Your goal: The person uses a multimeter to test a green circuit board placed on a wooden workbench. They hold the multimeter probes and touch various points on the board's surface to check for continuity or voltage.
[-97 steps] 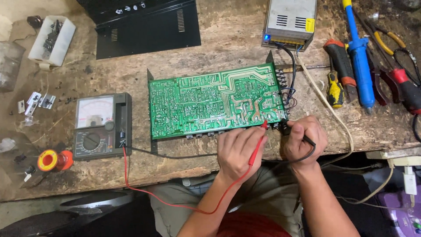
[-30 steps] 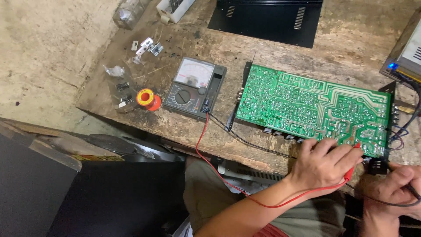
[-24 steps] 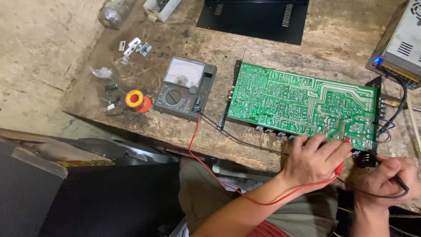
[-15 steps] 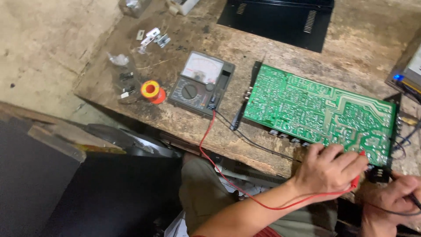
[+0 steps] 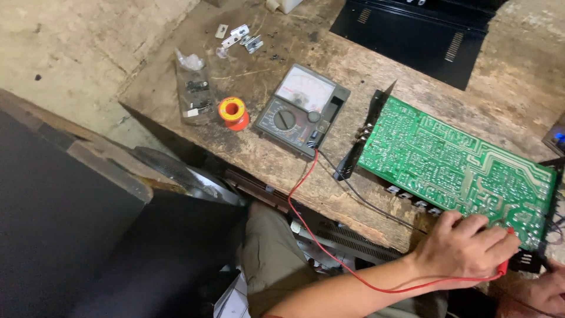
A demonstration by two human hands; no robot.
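Since half a second earlier the view had swung left and down, so the green circuit board sat further toward the right edge of the frame while the hands stayed at its near corner. That board lay flat on the worn wooden bench at centre right, a black panel along its left end. At lower right, the left hand rested on the board's near edge, fingers curled and closed on the red probe, whose red lead looped back to the analogue multimeter in the upper middle. Only a sliver of the right hand showed at the bottom right corner; whether it gripped anything could not be told. Just left of the meter stood an orange solder spool, beside a clear plastic bag. A black vented metal cover lay at the top.
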